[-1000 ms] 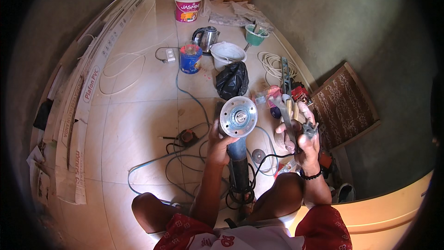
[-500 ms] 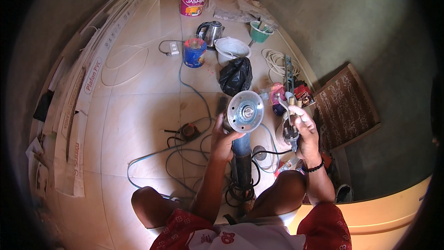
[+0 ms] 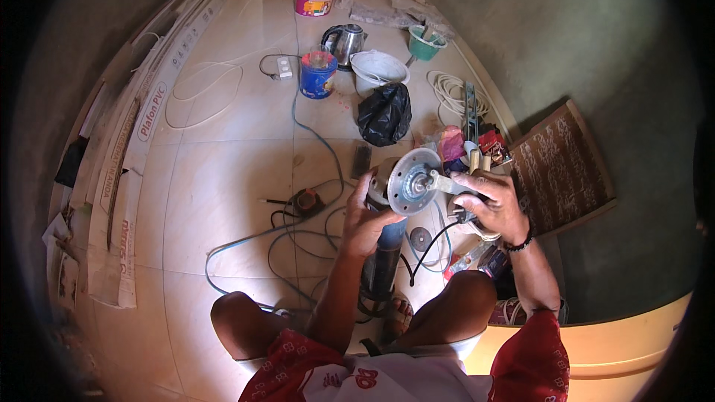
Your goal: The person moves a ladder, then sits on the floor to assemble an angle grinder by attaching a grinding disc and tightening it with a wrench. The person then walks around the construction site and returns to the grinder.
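Observation:
My left hand (image 3: 364,225) is closed around the head of an angle grinder (image 3: 382,257), whose dark body hangs down between my knees. Facing up on the grinder is a round metal cutting disc (image 3: 401,184) with holes in it. My right hand (image 3: 495,205) is closed on a grinder wrench (image 3: 446,184). The wrench's end meets the nut at the centre of the disc. A black power plug (image 3: 459,216) with its cord sits under the right fingers; whether they grip it I cannot tell.
Ahead on the tiles are a black plastic bag (image 3: 384,114), a grey bucket (image 3: 378,71), a blue pail (image 3: 318,78) and a kettle (image 3: 345,43). A loose grinding disc (image 3: 421,238) lies near my right knee. Cords loop at left around a tape measure (image 3: 307,201). Long panels (image 3: 160,104) line the left wall.
My right hand has moved left, bringing the wrench from beside the disc onto its centre nut. The disc has tilted toward the right hand. The plug's cord has shifted.

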`<action>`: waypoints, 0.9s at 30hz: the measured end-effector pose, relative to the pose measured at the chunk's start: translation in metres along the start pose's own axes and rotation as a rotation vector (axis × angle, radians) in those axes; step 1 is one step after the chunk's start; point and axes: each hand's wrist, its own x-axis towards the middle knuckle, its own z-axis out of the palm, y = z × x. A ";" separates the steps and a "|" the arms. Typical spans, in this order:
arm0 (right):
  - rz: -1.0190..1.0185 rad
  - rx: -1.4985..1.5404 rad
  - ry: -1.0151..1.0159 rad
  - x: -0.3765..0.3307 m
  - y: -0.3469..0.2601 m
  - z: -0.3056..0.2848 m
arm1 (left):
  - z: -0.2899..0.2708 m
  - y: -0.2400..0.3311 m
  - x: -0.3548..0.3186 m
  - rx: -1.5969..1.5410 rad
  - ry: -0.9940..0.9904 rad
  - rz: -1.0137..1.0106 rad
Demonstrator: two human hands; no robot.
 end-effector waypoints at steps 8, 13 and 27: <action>-0.199 -0.216 -0.311 0.026 -0.004 -0.048 | -0.003 -0.006 -0.001 0.216 -0.057 -0.006; -0.183 -0.350 -0.406 0.021 -0.001 -0.057 | 0.004 0.001 -0.003 0.190 -0.108 -0.096; -0.220 -0.559 -0.630 0.036 -0.007 -0.065 | 0.009 0.003 -0.002 0.407 -0.162 -0.174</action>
